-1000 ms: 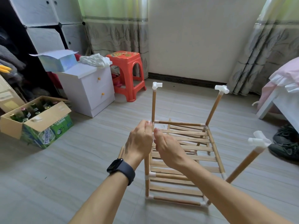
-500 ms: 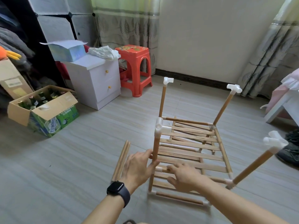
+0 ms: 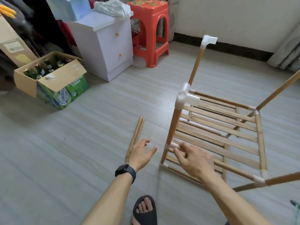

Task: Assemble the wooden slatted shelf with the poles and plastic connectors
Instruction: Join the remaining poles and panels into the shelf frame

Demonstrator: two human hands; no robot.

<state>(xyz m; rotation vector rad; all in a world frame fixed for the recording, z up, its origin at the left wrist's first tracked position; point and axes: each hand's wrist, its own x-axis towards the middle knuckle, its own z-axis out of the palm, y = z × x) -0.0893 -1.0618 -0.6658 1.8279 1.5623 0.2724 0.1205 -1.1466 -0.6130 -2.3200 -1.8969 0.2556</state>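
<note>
The wooden slatted shelf (image 3: pixel 215 132) stands on the floor with upright poles at its corners. The near-left pole (image 3: pixel 173 125) carries a white plastic connector (image 3: pixel 186 98) on top; the far-left pole (image 3: pixel 196 65) ends in another white connector (image 3: pixel 208 40). My left hand (image 3: pixel 140 152) hovers with spread fingers over the near end of a bundle of loose poles (image 3: pixel 136 135) lying left of the shelf. My right hand (image 3: pixel 191 158) reaches toward the near-left pole's lower white joint (image 3: pixel 172 145), fingers loosely bent, fingertips at or just beside the joint.
A cardboard box of green bottles (image 3: pixel 52 80) sits at left, a white drawer cabinet (image 3: pixel 107 44) and a red plastic stool (image 3: pixel 151 30) behind it. My sandalled foot (image 3: pixel 144 210) is at the bottom. Curtains hang at far right.
Both hands came down from the connector atop the near-left pole. My left hand moved left over the loose poles; my right went to the lower joint. The camera tilted down.
</note>
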